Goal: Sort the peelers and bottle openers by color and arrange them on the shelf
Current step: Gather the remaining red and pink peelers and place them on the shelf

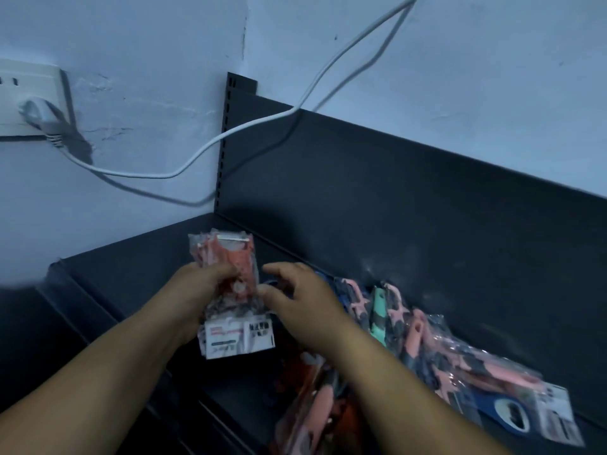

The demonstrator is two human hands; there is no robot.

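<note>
My left hand (200, 287) grips a stack of red peelers (230, 257) in clear packets, held upright over the left part of the dark shelf (131, 267); white label cards hang below the hand. My right hand (295, 297) hovers just right of the stack with fingers loosely curved and thumb near the packets, holding nothing I can see. To the right lies a loose pile of packaged pink, teal and blue peelers and openers (427, 343). A blue bottle opener (505, 415) shows at the pile's right end. More red and pink packets (315, 399) lie under my right forearm.
The shelf's dark back panel (394, 192) rises behind the pile, with a slotted upright (226, 126) at its left end. A white cable (262, 123) runs from a wall socket (29, 96) across the wall above the shelf.
</note>
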